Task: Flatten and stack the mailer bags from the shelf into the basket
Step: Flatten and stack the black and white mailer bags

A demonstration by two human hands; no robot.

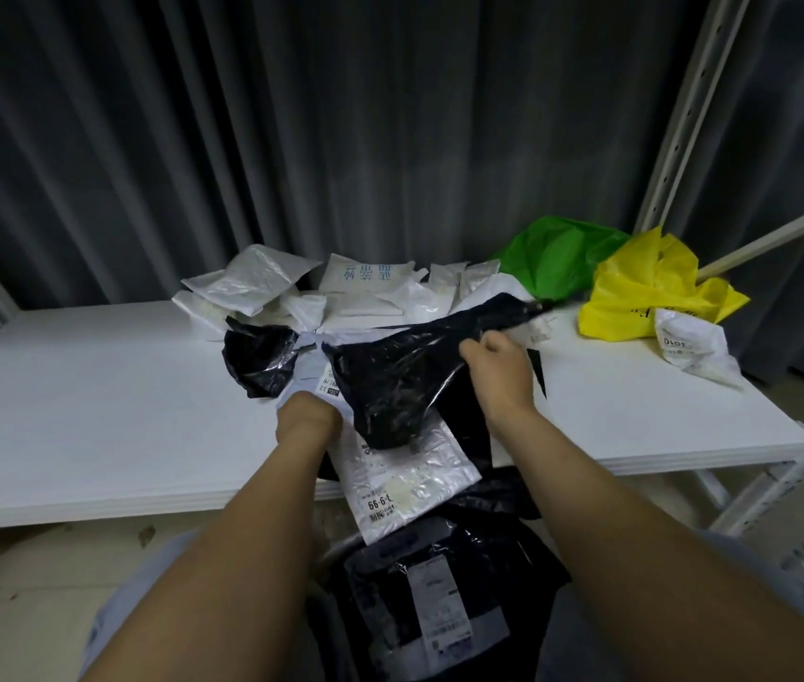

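A black mailer bag is stretched across the middle of the white shelf. My right hand grips its upper edge. My left hand grips the lower left part of the bags, where a white mailer with a printed label hangs over the shelf's front edge. Another crumpled black bag lies just left. Below the shelf, between my arms, black mailers with a label lie stacked; the basket itself is hidden.
Several crumpled white mailers are piled at the back of the shelf. A green bag, a yellow bag and a small white packet sit at the right. White shelf uprights stand at right; a dark curtain hangs behind.
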